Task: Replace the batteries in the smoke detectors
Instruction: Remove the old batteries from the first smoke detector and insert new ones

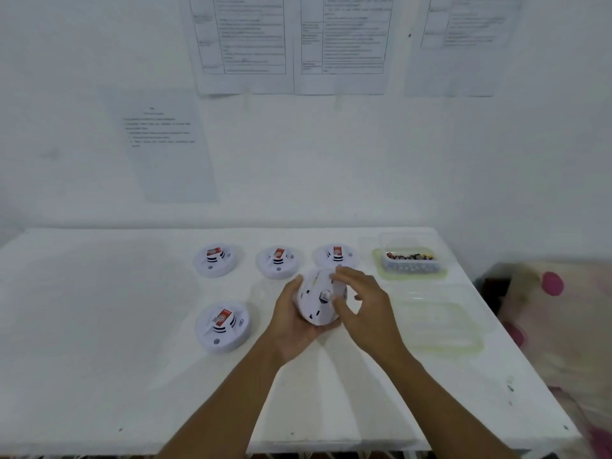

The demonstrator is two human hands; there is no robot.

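My left hand (293,321) grips a white round smoke detector (319,298) from below and the left, lifted and tilted over the table's middle. My right hand (362,304) curls round its right side, fingers over the top edge and thumb on its face. A row of three more detectors lies at the back, each with a red battery on top: left (216,260), middle (278,261), right (334,254). Another detector (222,327) with a red battery lies front left. A clear tub of batteries (410,260) stands back right.
The white table (99,326) stands against a white wall with paper sheets (245,44) stuck on it. A clear lid or shallow container (437,323) lies right of my hands. Pink-dotted fabric (553,293) sits beyond the table's right edge.
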